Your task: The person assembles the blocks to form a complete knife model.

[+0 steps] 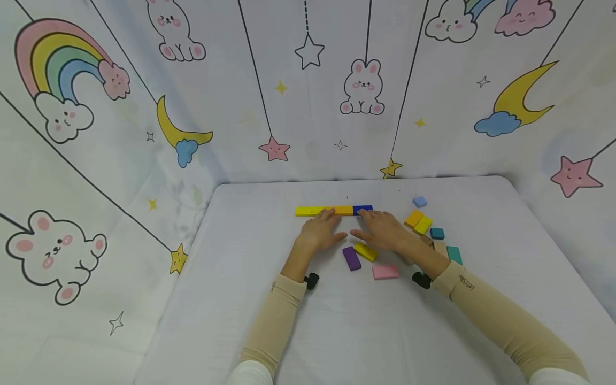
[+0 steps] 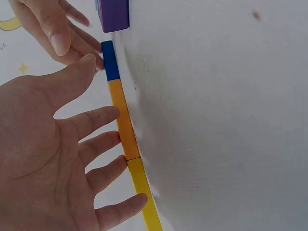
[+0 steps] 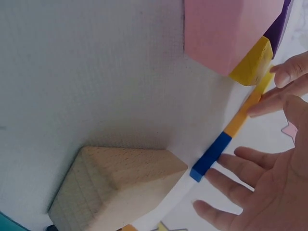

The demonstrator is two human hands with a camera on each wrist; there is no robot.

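A straight row of wooden blocks lies on the table, with a yellow block (image 1: 307, 211) at the left, an orange block (image 1: 344, 210) in the middle and a dark blue block (image 1: 363, 208) at the right. My left hand (image 1: 316, 233) has its fingertips against the near side of the orange and yellow blocks, fingers spread and fairly straight. At the blue block, the fingertips of my right hand (image 1: 383, 231) touch its near side, the fingers extended. Both thumbs point inward, apart from each other. Neither hand grips anything.
Nearer than the row lie a purple block (image 1: 352, 259), another yellow block (image 1: 366, 252) and a pink block (image 1: 386, 272). To the right are a light blue block (image 1: 420, 202), a teal block (image 1: 437, 233), a green block (image 1: 454, 255) and a wood-coloured block (image 3: 125, 185). A patterned cloth wall (image 1: 317, 123) rises behind the table.
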